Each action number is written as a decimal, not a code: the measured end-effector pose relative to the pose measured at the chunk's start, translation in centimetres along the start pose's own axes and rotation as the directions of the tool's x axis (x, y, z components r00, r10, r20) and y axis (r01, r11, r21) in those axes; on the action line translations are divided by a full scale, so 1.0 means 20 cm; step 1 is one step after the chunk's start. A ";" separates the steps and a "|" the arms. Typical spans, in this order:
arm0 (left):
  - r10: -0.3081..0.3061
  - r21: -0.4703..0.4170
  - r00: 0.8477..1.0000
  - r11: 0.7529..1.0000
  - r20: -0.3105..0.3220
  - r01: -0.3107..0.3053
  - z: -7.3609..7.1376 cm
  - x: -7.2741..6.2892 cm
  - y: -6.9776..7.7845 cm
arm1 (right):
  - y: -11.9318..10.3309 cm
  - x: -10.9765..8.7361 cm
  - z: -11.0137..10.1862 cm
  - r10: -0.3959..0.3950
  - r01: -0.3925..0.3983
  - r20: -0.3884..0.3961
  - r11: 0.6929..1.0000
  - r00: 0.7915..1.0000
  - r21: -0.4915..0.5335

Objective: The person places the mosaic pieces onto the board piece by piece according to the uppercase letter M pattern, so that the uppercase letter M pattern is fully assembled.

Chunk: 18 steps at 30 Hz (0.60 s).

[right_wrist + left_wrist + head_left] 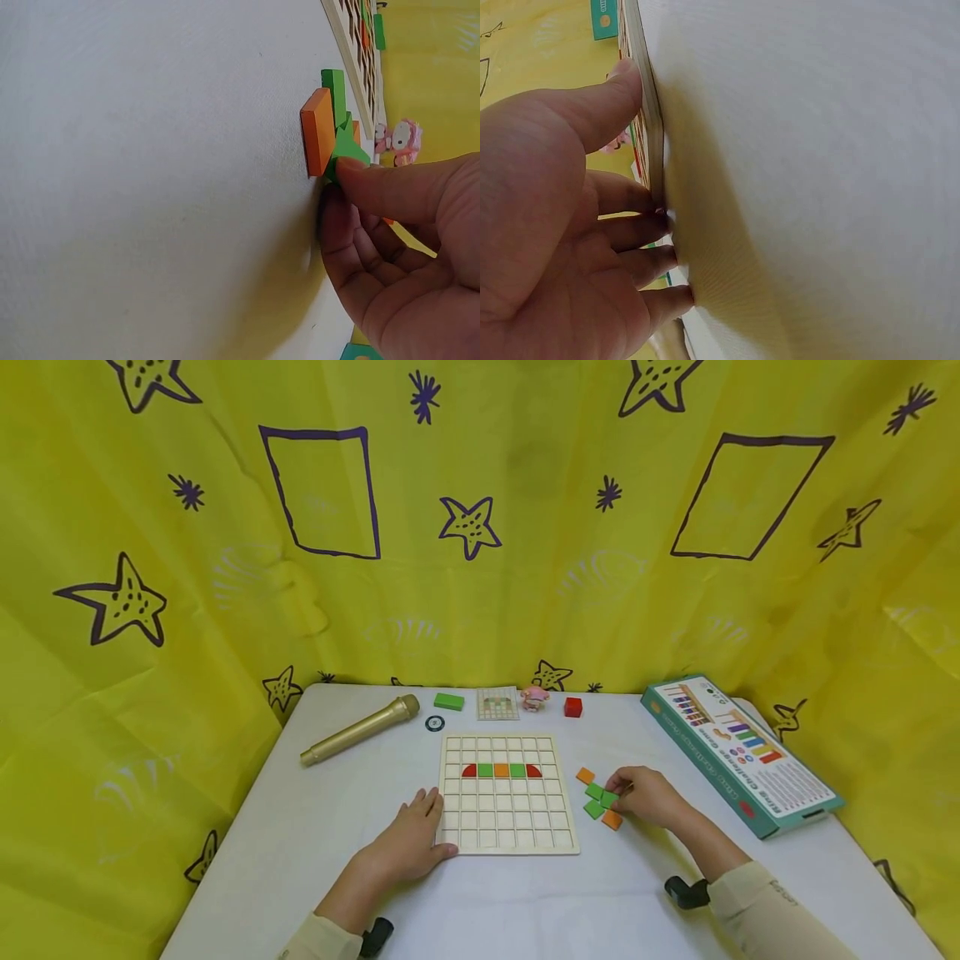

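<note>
A wooden grid board (510, 839) lies flat at the middle of the white table, with one row holding red quarter-round tiles (533, 771) at both ends, green squares and an orange square (502, 770) between. My left hand (411, 839) rests at the board's left edge, fingers extended and thumb on the near corner; the left wrist view shows the thumb (626, 75) against the rim. To the right of the board my right hand (651, 797) pinches a green square tile (346, 156) between thumb and forefinger. Around it lie loose green tiles (594, 809) and orange tiles (612, 820).
A teal game box (735, 752) lies at the right. Along the back are a gold microphone (360, 730), a green block (448, 702), a round black disc (435, 723), a pattern card (497, 703), a pink figurine (535, 697) and a red cube (573, 707). A yellow curtain (525, 593) hangs behind.
</note>
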<state>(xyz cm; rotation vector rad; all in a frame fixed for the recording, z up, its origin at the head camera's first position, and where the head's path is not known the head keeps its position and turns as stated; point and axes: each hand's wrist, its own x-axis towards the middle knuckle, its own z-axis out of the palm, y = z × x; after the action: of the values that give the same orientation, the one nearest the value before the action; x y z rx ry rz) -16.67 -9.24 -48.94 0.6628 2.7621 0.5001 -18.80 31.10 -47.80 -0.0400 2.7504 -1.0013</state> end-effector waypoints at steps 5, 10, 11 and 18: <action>0.006 -0.001 1.000 1.000 -0.002 -0.006 0.00 0.00 0.00 | 0.02 0.00 0.00 0.006 -0.007 0.011 1.000 1.000 0.024; 0.012 -0.002 1.000 1.000 -0.002 -0.012 0.00 0.00 -0.01 | 0.02 0.00 -0.01 -0.001 0.000 0.014 0.999 1.000 0.054; 0.013 -0.003 1.000 1.000 -0.002 -0.013 0.00 0.00 -0.01 | 0.03 0.00 -0.01 0.004 -0.005 0.015 0.998 1.000 0.062; 0.010 -0.002 1.000 1.000 0.008 -0.010 0.00 0.01 -0.01 | 0.04 0.01 -0.04 0.023 -0.026 0.031 0.995 0.999 0.092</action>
<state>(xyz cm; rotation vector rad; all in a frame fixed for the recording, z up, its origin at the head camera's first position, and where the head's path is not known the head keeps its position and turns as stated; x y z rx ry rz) -16.86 -9.39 -49.05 0.6771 2.7519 0.5011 -19.22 32.17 -47.71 -0.0062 2.6682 -1.1108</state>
